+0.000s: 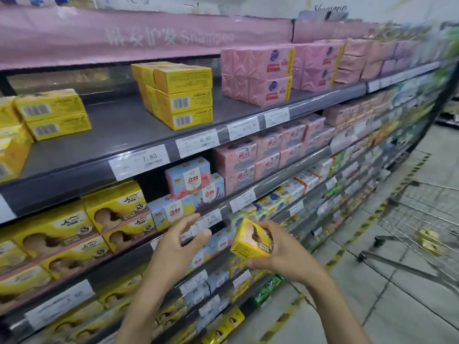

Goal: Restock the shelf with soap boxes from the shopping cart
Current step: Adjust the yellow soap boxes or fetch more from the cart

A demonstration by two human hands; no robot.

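My right hand [280, 254] grips a yellow soap box [249, 240] in front of the shelf unit, at the height of the third shelf. My left hand [178, 240] hovers just to the left of the box, fingers loosely spread and holding nothing. Matching yellow soap boxes [74, 234] with an oval window fill the left of the second shelf. The shopping cart [422, 234] stands at the right on the floor, with a yellow pack [428, 240] lying in its basket.
The top shelf [129, 135] carries yellow box stacks at the left and middle and pink packs at the right, with bare room between. Blue and pink soap packs fill the lower rows. Price tags line each shelf edge. Yellow-black tape marks the floor.
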